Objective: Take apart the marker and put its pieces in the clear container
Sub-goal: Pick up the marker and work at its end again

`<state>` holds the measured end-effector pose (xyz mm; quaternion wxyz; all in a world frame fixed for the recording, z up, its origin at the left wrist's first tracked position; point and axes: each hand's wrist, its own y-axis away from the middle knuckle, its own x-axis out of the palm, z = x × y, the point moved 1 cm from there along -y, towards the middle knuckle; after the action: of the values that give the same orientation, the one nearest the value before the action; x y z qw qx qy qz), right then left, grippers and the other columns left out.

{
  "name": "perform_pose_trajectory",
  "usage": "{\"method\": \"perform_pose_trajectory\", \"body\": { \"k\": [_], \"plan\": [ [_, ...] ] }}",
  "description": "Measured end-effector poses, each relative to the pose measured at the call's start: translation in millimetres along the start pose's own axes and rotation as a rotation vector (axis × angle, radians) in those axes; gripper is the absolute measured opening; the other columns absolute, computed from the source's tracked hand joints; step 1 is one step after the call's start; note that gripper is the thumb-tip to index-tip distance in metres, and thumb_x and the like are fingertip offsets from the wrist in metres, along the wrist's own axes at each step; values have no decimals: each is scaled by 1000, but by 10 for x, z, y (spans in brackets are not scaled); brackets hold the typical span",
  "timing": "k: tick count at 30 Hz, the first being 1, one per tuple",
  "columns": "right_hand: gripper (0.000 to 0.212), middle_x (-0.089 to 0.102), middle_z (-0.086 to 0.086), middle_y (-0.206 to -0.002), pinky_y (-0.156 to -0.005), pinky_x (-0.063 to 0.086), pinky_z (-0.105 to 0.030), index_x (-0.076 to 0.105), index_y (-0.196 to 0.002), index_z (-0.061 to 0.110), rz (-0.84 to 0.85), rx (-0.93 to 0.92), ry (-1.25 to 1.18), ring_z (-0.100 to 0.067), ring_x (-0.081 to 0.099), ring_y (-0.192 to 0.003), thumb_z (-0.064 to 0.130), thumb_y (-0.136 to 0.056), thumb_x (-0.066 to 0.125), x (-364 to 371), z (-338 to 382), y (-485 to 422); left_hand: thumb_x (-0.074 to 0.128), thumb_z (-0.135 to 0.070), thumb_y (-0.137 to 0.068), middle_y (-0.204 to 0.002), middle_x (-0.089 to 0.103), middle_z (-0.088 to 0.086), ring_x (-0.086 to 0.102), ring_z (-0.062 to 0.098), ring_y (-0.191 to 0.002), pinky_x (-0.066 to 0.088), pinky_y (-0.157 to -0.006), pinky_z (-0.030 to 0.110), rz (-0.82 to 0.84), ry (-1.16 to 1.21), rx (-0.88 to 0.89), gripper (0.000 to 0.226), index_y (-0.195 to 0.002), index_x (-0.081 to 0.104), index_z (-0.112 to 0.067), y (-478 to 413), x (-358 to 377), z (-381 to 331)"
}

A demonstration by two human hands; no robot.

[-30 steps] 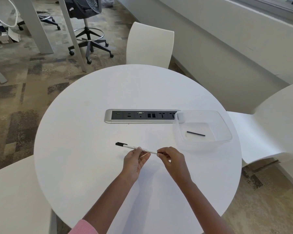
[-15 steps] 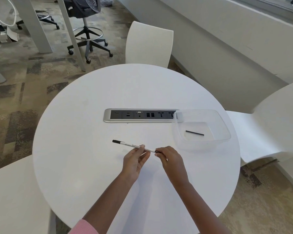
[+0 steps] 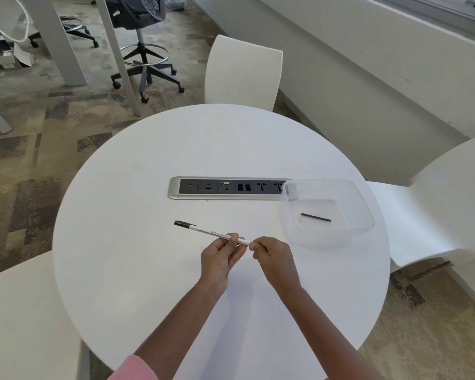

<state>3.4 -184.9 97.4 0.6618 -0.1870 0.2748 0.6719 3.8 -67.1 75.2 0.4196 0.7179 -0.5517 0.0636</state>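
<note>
Round white table (image 3: 148, 270), head view: marker (image 3: 211, 232) under disassembly, centre frame.
Grip: left hand (image 3: 220, 259) clasps the barrel to steady it; right hand (image 3: 274, 259) pinches the right end, judged to be working the end plug loose. Black cap (image 3: 184, 223) is on, pointing upper left. Container (image 3: 368, 215) sits right of centre, within reach, corner over the socket strip (image 3: 228, 188). Count: one marker, one container, one black rod (image 3: 316, 217) inside it, two hands.
</note>
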Motion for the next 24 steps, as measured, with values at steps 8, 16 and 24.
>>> {"method": "perform_pose_trajectory", "body": {
  "k": [8,16,24],
  "plan": [
    [22,57,0,-59,-51,44,-14,65,-75,10,203,229,-307,-11,51,-52,18,-91,52,-69,-31,-37,57,-2,-88,-79,65,12,70,9,-61,57,-60,16,-2,-65,15,9,-83,64,0,-10,-35,-10],
    [12,66,-13,-90,-73,42,-25,64,-93,3,-61,-198,176,-25,58,-85,6,-88,54,-24,-77,98,56,-1,-88,-82,64,14,71,9,-59,58,-61,17,-29,-4,-12,8,-83,63,1,37,0,6],
    [15,64,-17,-75,-66,43,-34,68,-80,1,-80,-112,76,-28,55,-69,1,-85,54,-26,-59,55,56,2,-87,-78,64,13,70,9,-57,57,-60,15,-27,-63,26,10,-81,63,0,55,58,-3]
  ]
}}
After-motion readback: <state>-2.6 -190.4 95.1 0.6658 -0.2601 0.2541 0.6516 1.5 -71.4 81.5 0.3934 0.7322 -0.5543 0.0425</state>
